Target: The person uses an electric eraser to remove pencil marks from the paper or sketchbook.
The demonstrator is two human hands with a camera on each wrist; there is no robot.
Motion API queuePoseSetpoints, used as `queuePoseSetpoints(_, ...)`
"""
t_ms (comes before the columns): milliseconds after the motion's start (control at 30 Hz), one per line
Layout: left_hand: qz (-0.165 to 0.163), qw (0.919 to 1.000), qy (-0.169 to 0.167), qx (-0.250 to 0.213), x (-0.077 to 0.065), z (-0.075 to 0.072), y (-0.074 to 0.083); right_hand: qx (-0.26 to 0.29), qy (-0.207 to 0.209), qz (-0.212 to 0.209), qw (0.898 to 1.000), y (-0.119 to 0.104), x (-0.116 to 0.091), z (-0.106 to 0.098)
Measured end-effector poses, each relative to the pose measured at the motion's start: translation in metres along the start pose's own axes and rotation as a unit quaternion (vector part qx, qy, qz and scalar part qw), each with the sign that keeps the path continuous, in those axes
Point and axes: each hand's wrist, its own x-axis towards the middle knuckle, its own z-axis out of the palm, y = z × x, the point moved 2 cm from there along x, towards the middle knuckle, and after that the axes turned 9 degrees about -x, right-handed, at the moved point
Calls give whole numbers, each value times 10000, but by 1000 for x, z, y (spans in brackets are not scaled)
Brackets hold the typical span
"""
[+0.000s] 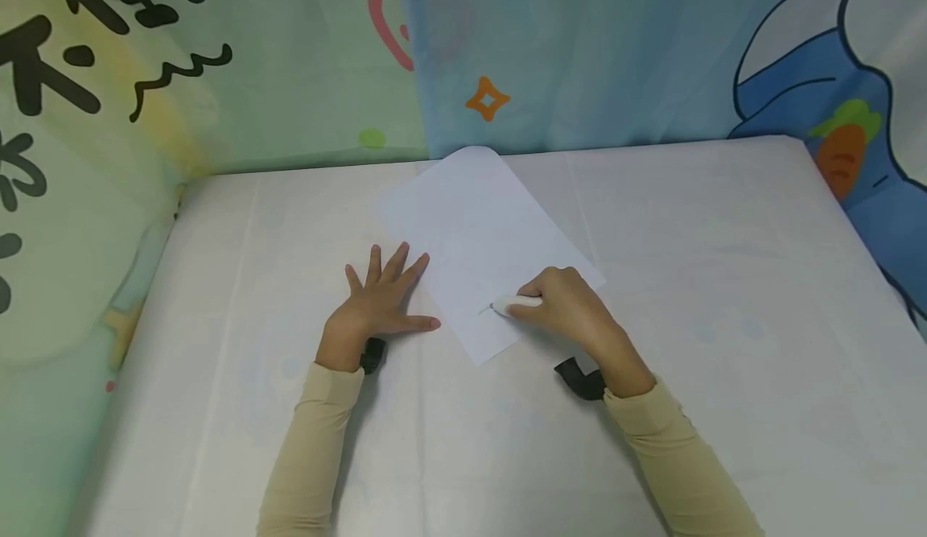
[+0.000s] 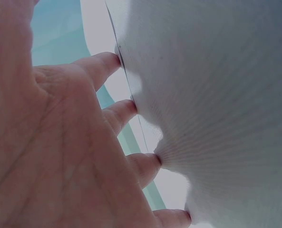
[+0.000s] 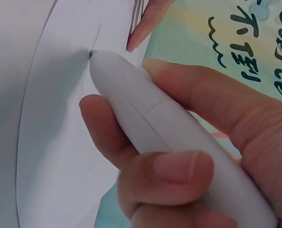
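A white sheet of paper (image 1: 471, 231) lies turned at an angle on the white-covered table. My right hand (image 1: 575, 307) grips a thick, smooth white pen-shaped tool (image 3: 145, 114) with a small dark tip; its exact kind is not clear. The tip meets the paper near its lower corner, beside a short thin line (image 1: 484, 311). Left of the sheet, my left hand (image 1: 380, 303) rests on the table, fingers spread, with thumb and index fingertip close to the paper's left edge. In the left wrist view its fingertips (image 2: 131, 107) touch the white surface.
The table (image 1: 724, 279) wears a creased white cloth. A printed curtain (image 1: 615, 62) with cartoon figures and dark lettering hangs behind it and along the left side. Dark straps (image 1: 579, 380) show at both wrists.
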Motion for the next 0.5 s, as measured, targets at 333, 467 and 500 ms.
queuePoseSetpoints(333,-5,10000,0,-6,-1,-1,1,-79,50,57,9999,1,1,0)
queuePoseSetpoints(467,-30,10000,-22,3,0,-1,1,-139,-23,-4,9999,-1,1,1)
queuePoseSetpoints(500,-31,10000,-21,-4,0,-1,0,-132,-29,1,9999,-2,1,2)
